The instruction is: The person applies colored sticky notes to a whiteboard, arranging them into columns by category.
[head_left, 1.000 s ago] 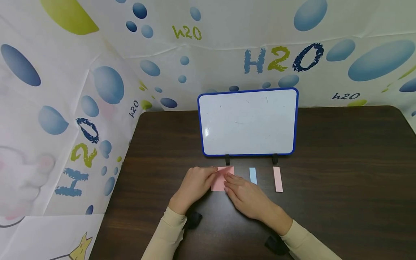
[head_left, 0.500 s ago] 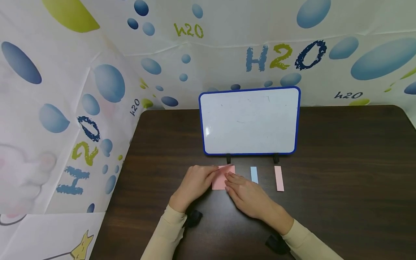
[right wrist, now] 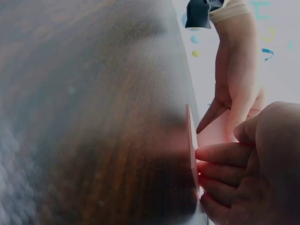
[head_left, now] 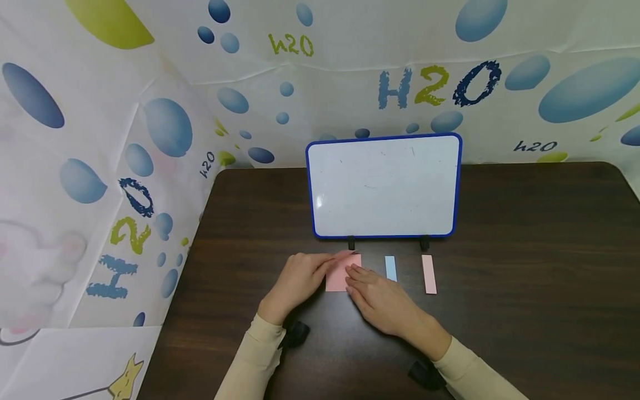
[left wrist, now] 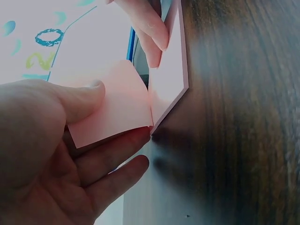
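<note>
A pink sticky note pad (head_left: 336, 280) lies on the table below the whiteboard. My left hand (head_left: 300, 280) pinches its top sheet between thumb and fingers. In the left wrist view that sheet (left wrist: 119, 105) stands raised from the pad, joined to it along one edge. My right hand (head_left: 381, 300) presses the pad's right side with its fingertips, fingers fairly straight. The right wrist view shows these fingers (right wrist: 225, 171) against the pad's face. Part of the pad is hidden under both hands.
A blue paper strip (head_left: 390, 268) lies right of the pad, partly behind my right hand. Farther right is a narrow pink strip (head_left: 429, 274). A blue-framed whiteboard (head_left: 384, 186) stands behind on black feet. A printed white sheet (head_left: 345, 50) covers the walls around the table.
My left hand has lifted the sheet's edge a little higher off the pad. The right hand stays in place on the pad, and the head view has shifted slightly.
</note>
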The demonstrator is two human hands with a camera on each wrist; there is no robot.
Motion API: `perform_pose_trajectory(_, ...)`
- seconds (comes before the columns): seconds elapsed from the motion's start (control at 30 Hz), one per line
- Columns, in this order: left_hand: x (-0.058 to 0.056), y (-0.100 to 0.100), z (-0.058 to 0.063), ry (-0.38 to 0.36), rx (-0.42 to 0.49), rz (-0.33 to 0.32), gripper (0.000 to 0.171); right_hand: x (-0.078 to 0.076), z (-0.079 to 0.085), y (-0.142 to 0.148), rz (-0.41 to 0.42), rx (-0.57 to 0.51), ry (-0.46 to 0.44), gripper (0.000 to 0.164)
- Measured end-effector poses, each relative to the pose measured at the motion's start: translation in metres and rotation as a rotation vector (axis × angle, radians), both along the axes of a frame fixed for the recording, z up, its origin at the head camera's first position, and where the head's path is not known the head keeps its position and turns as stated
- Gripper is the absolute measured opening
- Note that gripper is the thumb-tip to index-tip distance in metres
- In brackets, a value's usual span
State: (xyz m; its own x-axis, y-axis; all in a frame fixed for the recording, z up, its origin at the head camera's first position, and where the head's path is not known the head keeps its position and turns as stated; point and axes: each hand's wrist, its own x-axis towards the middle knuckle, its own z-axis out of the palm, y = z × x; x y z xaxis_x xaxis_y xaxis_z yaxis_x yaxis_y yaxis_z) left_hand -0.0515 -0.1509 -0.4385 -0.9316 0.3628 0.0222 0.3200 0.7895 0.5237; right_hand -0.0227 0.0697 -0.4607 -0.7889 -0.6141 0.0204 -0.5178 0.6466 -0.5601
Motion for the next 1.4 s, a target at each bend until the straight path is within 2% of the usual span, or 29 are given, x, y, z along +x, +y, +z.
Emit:
perform_pose_trajectory(0.37,0.0008,-0.0014,0.0011,0.012,0.01,-0.016,0.022,-0.0007,0.0001,0.0001,0.009,0.01,0.019,0.04)
perform_pose_trajectory(0.77,0.0027,-0.0003,-0.002,0.006,0.033,0.019,0.019,0.0011,0.0011,-0.0013,0.01,0.029,-0.003,0.042)
perform_pose_trajectory(1.4,0.0002,0.0006,-0.0022,0.065,0.09,0.031,0.018,-0.0003,0.0016,0.0004,0.013,0.022,0.027,0.04)
